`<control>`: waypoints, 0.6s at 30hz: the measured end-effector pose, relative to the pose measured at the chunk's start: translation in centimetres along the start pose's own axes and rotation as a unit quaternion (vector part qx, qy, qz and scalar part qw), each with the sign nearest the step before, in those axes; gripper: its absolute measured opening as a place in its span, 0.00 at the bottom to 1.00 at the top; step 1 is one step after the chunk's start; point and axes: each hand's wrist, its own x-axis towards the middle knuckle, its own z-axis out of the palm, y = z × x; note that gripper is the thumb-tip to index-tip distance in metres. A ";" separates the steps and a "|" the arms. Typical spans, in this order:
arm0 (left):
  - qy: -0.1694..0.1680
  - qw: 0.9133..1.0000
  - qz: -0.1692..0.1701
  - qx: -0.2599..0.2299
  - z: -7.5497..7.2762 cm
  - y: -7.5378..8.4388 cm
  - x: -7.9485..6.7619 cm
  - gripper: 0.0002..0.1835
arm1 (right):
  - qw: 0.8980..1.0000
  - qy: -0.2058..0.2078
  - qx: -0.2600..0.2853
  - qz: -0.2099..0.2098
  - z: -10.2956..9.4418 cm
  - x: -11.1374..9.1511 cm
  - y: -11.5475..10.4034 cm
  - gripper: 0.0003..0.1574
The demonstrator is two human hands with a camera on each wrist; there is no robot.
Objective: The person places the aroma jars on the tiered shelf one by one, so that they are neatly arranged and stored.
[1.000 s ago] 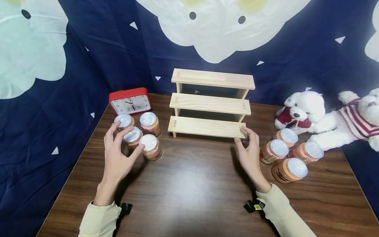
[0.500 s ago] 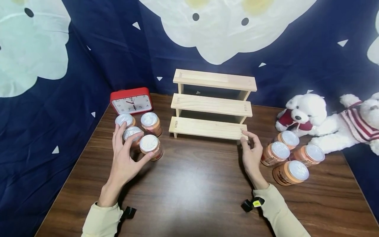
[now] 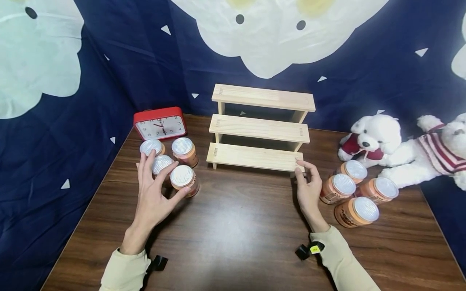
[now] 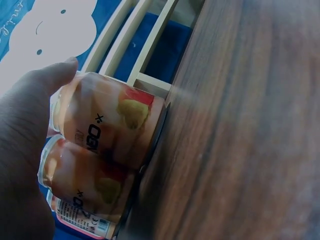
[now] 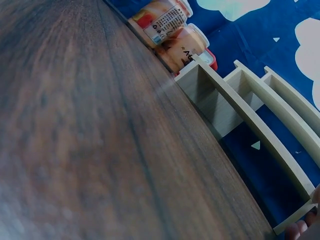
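Note:
In the head view my left hand (image 3: pixel 154 202) is at a group of several orange jars with clear ridged lids. Its thumb touches the side of the front jar (image 3: pixel 184 180) and its index finger lies between that jar and the jar (image 3: pixel 162 163) behind, so they hold the front one from two sides. The middle finger overlaps the back-left jar (image 3: pixel 151 146). In the left wrist view the thumb lies along the near jar (image 4: pixel 112 120); the other fingers are hidden. On the right, my right hand (image 3: pixel 309 194) pinches the lowest step's right end on the three-step wooden display stand (image 3: pixel 255 155).
A red alarm clock (image 3: pixel 160 123) stands behind the left jars. Several more jars (image 3: pixel 356 211) cluster at the right, beside a white plush dog (image 3: pixel 376 133) and a plush toy in a striped sweater (image 3: pixel 442 147). A navy patterned cloth (image 3: pixel 145 52) backs the wooden table (image 3: pixel 233 242).
My left hand has moved slightly right, its thumb coming down against the front jar. My right thumb and index finger have closed on the end of the lowest step. Jars and stand stay in place.

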 end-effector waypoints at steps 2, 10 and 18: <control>-0.005 1.000 -0.003 0.002 0.1 0.0 0.0 0.47 | 1.000 0.000 -0.001 0.002 0.0 0.0 0.0 0.15; 0.020 1.000 0.009 -0.022 0.5 0.1 0.0 0.44 | 1.000 -0.002 -0.001 -0.001 -0.1 0.1 0.1 0.15; 0.036 0.998 0.008 -0.045 0.7 0.3 0.0 0.36 | 1.000 -0.004 -0.002 -0.005 -0.1 0.1 0.1 0.15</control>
